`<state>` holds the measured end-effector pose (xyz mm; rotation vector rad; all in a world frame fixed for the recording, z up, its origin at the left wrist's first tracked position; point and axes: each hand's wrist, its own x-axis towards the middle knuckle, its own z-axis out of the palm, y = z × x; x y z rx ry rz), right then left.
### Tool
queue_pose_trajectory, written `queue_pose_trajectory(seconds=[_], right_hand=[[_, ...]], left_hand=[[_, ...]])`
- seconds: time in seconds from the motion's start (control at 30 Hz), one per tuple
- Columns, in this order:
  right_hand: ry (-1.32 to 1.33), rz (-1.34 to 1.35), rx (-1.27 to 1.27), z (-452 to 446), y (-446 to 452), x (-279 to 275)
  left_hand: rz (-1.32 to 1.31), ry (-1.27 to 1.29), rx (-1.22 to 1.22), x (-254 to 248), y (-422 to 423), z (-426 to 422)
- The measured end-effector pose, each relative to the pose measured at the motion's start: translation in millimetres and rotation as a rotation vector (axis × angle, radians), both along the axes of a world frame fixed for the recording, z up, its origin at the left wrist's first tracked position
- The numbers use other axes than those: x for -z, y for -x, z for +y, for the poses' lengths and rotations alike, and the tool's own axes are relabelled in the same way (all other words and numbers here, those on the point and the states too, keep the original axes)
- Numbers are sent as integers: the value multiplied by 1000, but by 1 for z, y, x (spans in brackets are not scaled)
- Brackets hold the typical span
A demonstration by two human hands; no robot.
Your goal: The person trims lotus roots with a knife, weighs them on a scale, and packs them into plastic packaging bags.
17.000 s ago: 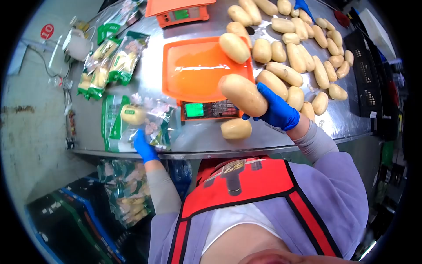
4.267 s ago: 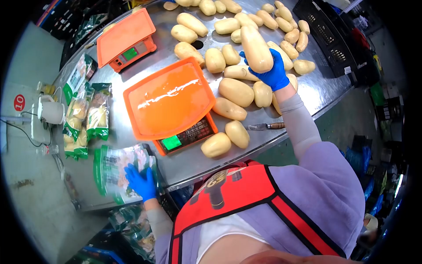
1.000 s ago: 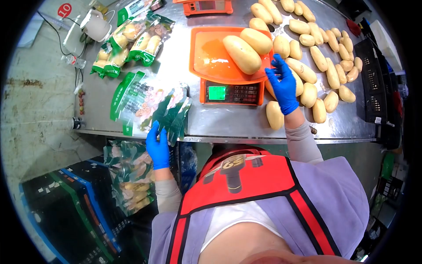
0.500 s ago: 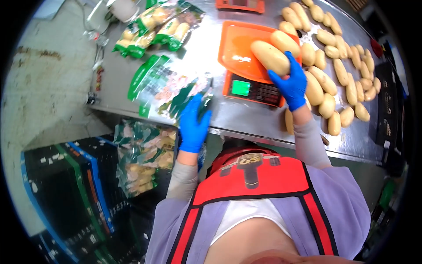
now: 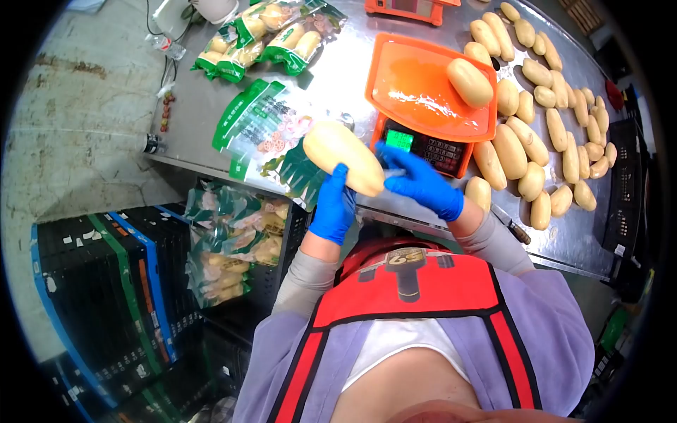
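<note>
A large pale lotus root piece is gripped at its lower side by my left hand, in front of the scale. My right hand is just right of that piece, fingers apart and holding nothing. One other piece lies on the orange tray of the scale, whose green display is lit. Beneath and left of the held piece, a flat green and clear bag lies on the metal table.
Filled bags lie at the back left. Many loose root pieces spread over the right side, with a knife near the front edge. Another orange scale stands behind. Below the table are more filled bags and stacked black crates.
One of the two pieces has left the tray and is now in my left hand. My right hand has moved left from the tray and opened. The view has shifted slightly.
</note>
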<state>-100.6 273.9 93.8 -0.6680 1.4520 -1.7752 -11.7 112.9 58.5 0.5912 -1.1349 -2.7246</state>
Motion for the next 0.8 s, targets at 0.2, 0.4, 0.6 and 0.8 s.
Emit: queue_pose_trajectory(seconds=[0.2,0.4,0.6,0.8], right_hand=[[123,-696,-122,-19,-24,44],[154,-820,-69,-28,-16,44],[127,-661,29,-23,-15,67],[44,-559,132,-14,-17,64]], left_hand=[[-128,-51,66,14,-3,-17],[-183,366,304,12,-4,-45],[-139,692,-4,49,6,-123],[-396,1719,-45,78,7,-154]])
